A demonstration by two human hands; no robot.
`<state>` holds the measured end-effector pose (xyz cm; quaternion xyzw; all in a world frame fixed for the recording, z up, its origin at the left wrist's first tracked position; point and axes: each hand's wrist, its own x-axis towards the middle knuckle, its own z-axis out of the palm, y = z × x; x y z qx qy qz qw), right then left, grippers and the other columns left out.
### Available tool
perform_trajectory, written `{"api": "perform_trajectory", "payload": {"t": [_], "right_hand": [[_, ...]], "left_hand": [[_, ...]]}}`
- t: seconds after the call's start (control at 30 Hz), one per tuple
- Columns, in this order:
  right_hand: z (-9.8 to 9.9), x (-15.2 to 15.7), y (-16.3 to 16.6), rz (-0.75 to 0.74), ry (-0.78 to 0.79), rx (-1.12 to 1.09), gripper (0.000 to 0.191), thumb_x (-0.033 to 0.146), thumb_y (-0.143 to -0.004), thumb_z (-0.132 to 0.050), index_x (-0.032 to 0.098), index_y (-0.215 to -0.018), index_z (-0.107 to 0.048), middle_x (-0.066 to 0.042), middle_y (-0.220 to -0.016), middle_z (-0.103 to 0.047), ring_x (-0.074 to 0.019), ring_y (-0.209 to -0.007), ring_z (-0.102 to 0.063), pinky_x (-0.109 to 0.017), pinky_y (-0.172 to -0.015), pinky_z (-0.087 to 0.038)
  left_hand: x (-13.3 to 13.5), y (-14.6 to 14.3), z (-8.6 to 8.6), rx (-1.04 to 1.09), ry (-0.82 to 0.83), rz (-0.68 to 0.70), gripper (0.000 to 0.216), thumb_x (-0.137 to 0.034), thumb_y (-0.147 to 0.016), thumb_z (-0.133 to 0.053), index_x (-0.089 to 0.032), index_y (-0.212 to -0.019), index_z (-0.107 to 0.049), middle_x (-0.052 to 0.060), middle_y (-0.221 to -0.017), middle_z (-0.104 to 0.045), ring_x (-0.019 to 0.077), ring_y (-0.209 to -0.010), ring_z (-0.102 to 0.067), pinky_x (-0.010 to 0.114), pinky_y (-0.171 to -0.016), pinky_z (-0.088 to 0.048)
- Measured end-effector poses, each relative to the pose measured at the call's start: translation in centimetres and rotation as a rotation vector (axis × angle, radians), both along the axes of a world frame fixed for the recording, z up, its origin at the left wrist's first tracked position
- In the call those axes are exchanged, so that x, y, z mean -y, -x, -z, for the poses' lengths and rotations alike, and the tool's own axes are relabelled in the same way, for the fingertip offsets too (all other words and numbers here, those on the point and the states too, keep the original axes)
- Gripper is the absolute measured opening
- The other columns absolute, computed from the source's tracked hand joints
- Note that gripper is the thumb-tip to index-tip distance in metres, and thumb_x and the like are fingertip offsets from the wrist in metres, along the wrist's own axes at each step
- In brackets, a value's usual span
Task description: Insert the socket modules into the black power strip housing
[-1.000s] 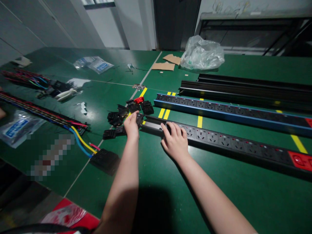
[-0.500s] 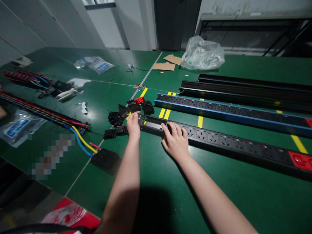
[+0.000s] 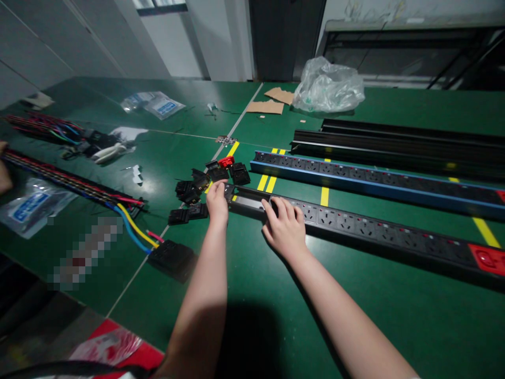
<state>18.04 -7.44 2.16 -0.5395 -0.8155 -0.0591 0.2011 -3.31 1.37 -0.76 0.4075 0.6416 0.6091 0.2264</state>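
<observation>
A long black socket strip [image 3: 366, 229] with a red end section [image 3: 489, 259] lies on the green worktop [image 3: 355, 316]; the left hand [image 3: 217, 205] pinches a small black plastic module [image 3: 229, 192] at its left end. The right hand [image 3: 287, 227] arches palm-down over it, fingers slightly spread, grip hard to judge. A green gap separates it from a long blue-sided socket strip [image 3: 374, 188]; a clear plastic bag [image 3: 163, 106] bears a blue-and-white label

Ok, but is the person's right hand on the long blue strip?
No, the right hand is on the black socket strip, and the blue strip lies beyond it.
</observation>
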Motion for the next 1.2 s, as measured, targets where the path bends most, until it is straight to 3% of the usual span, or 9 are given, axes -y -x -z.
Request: {"api": "perform_trajectory", "payload": {"t": [0.17, 0.53, 0.77, 0.93, 1.1, 1.2], "right_hand": [[0.0, 0.0, 0.0, 0.000, -0.005, -0.002, 0.054, 0.030, -0.091, -0.049, 0.023, -0.144, -0.044, -0.009, -0.146, -0.047, -0.0252, -0.134, -0.034, -0.042, -0.106, -0.021], [-0.1, 0.0, 0.0, -0.004, -0.010, -0.004, 0.054, 0.030, -0.090, -0.050, 0.023, -0.144, -0.045, -0.009, -0.145, -0.048, -0.0250, -0.133, -0.035, -0.042, -0.105, -0.021], [0.0, 0.0, 0.0, -0.008, -0.011, -0.009, 0.054, 0.030, -0.090, -0.051, 0.023, -0.143, -0.046, -0.010, -0.145, -0.048, -0.0253, -0.134, -0.035, -0.042, -0.105, -0.021], [-0.1, 0.0, 0.0, 0.001, -0.010, -0.011, 0.053, 0.031, -0.090, -0.052, 0.023, -0.143, -0.046, -0.009, -0.145, -0.048, -0.0249, -0.133, -0.036, -0.042, -0.105, -0.021], [-0.3, 0.0, 0.1, 0.009, 0.003, -0.014, 0.053, 0.030, -0.089, -0.053, 0.023, -0.142, -0.047, -0.010, -0.145, -0.048, -0.0255, -0.133, -0.036, -0.041, -0.106, -0.021], [-0.4, 0.1, 0.2, 0.005, 0.009, -0.016, 0.053, 0.030, -0.090, -0.051, 0.023, -0.142, -0.047, -0.009, -0.145, -0.049, -0.0255, -0.133, -0.037, -0.041, -0.106, -0.021]], "left_hand": [[0.3, 0.1, -0.3, -0.034, 0.028, 0.007, 0.029, -0.037, -0.080, -0.052, -0.018, -0.090, -0.072, 0.003, -0.088, -0.067, 0.0174, -0.084, -0.058, 0.028, -0.078, -0.042], [0.3, 0.0, 0.4, -0.065, 0.054, 0.137, 0.039, -0.044, -0.088, -0.049, -0.018, -0.108, -0.071, 0.006, -0.100, -0.072, 0.0214, -0.096, -0.064, 0.034, -0.090, -0.048], [1.3, -0.5, -0.9, -0.251, 0.127, 0.153, 0.039, -0.044, -0.089, -0.052, -0.020, -0.112, -0.072, 0.009, -0.110, -0.072, 0.0255, -0.109, -0.063, 0.041, -0.101, -0.044], [2.3, -1.3, -1.4, -0.446, 0.122, 0.161, 0.042, -0.047, -0.084, -0.059, -0.022, -0.115, -0.070, 0.008, -0.099, -0.067, 0.0242, -0.101, -0.061, 0.042, -0.099, -0.044], [2.9, -3.0, -1.5, -0.216, 0.110, 0.042, 0.048, -0.051, -0.073, -0.072, -0.021, -0.110, -0.065, 0.003, -0.084, -0.067, 0.0179, -0.080, -0.064, 0.032, -0.077, -0.050], [3.1, -4.0, -1.8, -0.130, 0.091, 0.146, 0.035, -0.050, -0.071, -0.074, -0.019, -0.087, -0.068, 0.002, -0.079, -0.069, 0.0171, -0.074, -0.064, 0.029, -0.071, -0.050]]}}
